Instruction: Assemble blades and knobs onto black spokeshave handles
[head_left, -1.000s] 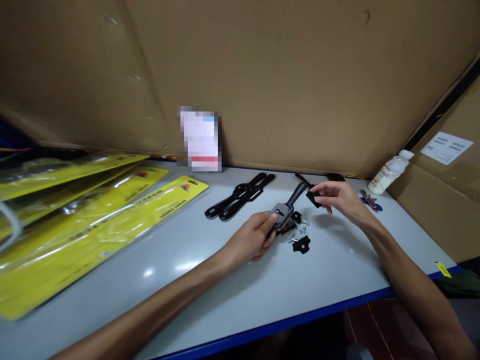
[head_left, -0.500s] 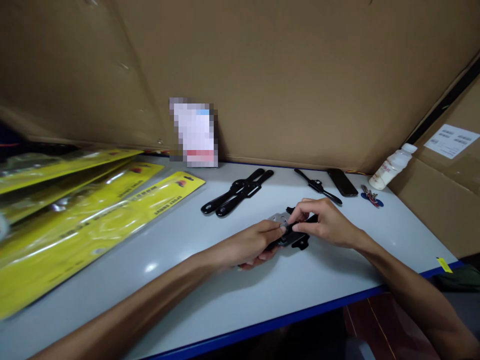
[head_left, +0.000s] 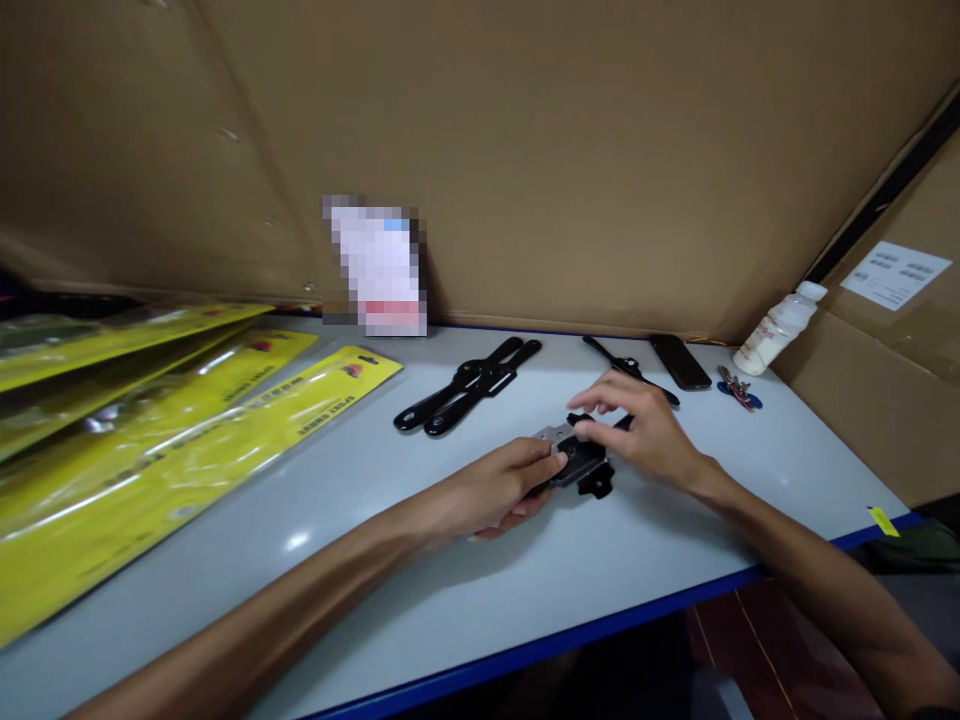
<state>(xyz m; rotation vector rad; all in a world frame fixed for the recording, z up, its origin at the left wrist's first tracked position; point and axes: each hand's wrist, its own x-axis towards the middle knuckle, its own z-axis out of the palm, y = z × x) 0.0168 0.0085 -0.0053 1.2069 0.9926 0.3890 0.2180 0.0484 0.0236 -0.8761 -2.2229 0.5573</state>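
Note:
My left hand (head_left: 502, 490) is closed around a black spokeshave (head_left: 581, 462), thumb on top and fingers curled underneath. A flat silver blade (head_left: 556, 434) shows beside the thumb; the handle inside the hand is hidden. Over the far end of this tool is my right hand (head_left: 641, 425), its fingers apart and the index finger raised. Its thumb is close to the spokeshave's upper edge; I cannot tell if it touches. Beyond the hands, two black spokeshaves (head_left: 469, 385) lie side by side on the table, and another spokeshave (head_left: 628, 368) rests partly behind my right hand.
Yellow blister packs (head_left: 247, 470) cover the table's left side. At the back right are a black phone (head_left: 680, 361), keys (head_left: 739, 388) and a white bottle (head_left: 780, 328). A blurred-out upright object (head_left: 390, 270) leans on the cardboard wall (head_left: 562, 180).
My right hand has come off its pinch at the spokeshave's middle and its fingers have spread, uncovering more of the black body. My left hand keeps its hold.

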